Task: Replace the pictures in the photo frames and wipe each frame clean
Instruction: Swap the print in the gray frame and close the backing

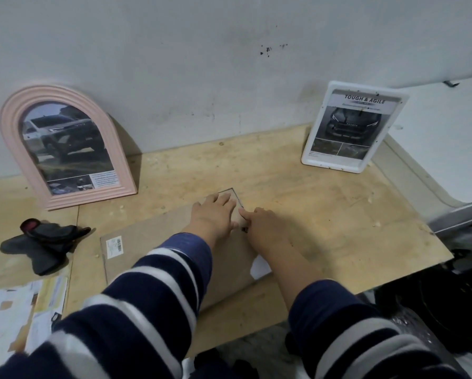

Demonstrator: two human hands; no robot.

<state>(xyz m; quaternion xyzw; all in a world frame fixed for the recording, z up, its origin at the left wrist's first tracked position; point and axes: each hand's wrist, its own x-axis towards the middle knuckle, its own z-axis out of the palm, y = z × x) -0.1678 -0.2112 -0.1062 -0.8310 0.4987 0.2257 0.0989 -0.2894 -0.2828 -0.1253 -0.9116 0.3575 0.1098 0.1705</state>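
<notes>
A: Leaning at the upper left, is that the pink arched frame (pixel 65 149)?

B: Yes, it is standing on the counter (pixel 311 214). At centre, the left hand (pixel 213 217) is lying spread on the brown backing board (pixel 147 250); the right hand (pixel 267 228) is pressing a finger at its corner. The white frame (pixel 352 127) is leaning at the upper right.
</notes>
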